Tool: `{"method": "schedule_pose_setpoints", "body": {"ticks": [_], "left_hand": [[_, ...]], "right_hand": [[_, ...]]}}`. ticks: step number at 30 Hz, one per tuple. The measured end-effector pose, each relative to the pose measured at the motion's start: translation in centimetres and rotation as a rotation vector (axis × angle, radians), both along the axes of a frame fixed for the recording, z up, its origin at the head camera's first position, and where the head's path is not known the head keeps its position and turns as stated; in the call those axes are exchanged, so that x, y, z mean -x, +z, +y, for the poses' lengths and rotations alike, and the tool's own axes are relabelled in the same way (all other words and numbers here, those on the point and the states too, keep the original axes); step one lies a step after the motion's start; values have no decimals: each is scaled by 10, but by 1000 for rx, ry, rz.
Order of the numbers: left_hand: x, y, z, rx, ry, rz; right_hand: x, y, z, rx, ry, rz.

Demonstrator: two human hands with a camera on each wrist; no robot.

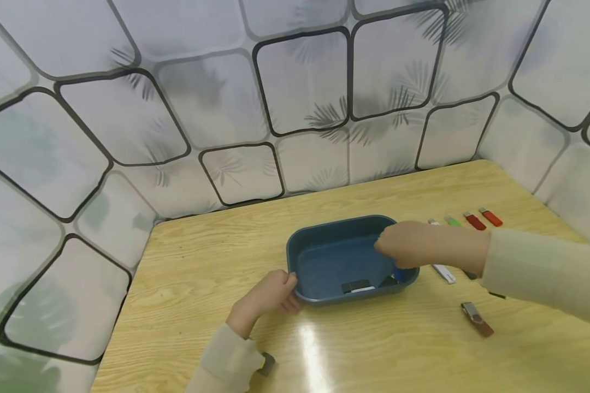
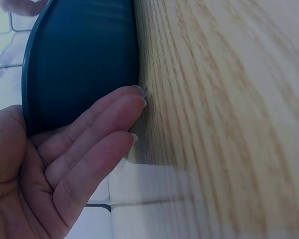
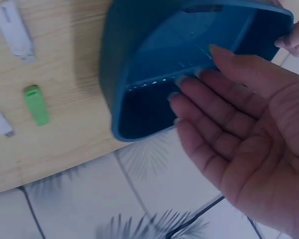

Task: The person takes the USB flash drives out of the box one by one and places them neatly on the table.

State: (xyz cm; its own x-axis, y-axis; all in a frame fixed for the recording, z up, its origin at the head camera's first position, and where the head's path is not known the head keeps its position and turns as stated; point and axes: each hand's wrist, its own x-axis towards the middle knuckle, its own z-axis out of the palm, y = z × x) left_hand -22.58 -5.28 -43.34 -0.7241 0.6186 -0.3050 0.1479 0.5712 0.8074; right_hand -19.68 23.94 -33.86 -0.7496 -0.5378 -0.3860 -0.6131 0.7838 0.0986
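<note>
A dark blue plastic tray point(image 1: 331, 259) with rounded corners sits on the wooden table. My left hand point(image 1: 267, 295) holds its near left corner, thumb at the rim and fingers along the outer wall, as the left wrist view point(image 2: 87, 144) also shows. Over the tray's right end is my right hand point(image 1: 408, 245); in the right wrist view its fingers point(image 3: 214, 119) are loosely bent and hold nothing. A black USB stick point(image 1: 355, 285) lies inside along the near wall, beside a white piece. A blue item point(image 1: 399, 274) shows partly below my right hand.
Right of the tray lie a white USB stick point(image 1: 443, 273), a green one point(image 1: 453, 221), a dark red one point(image 1: 474, 220), a red one point(image 1: 490, 217) and a brown swivel one point(image 1: 478, 320). A patterned cloth wall point(image 1: 314, 158) stands behind the table. My right forearm covers part of the table.
</note>
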Motion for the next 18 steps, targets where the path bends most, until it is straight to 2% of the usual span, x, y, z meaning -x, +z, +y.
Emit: {"method": "schedule_pose_setpoints", "body": {"ticks": [3, 6, 10, 13, 18], "left_hand": [[0, 0, -1, 4, -2, 4], [0, 0, -2, 10, -5, 9], [1, -1, -3, 5, -10, 15], [1, -1, -2, 4, -16, 16], [0, -2, 0, 17, -12, 9]], "right_hand": [[12, -1, -18, -136, -23, -56], [24, -7, -34, -307, -2, -84], [35, -17, -44, -450, -8, -128], [38, -23, -45, -471, -55, -176], [37, -33, -43, -359, -151, -247]]}}
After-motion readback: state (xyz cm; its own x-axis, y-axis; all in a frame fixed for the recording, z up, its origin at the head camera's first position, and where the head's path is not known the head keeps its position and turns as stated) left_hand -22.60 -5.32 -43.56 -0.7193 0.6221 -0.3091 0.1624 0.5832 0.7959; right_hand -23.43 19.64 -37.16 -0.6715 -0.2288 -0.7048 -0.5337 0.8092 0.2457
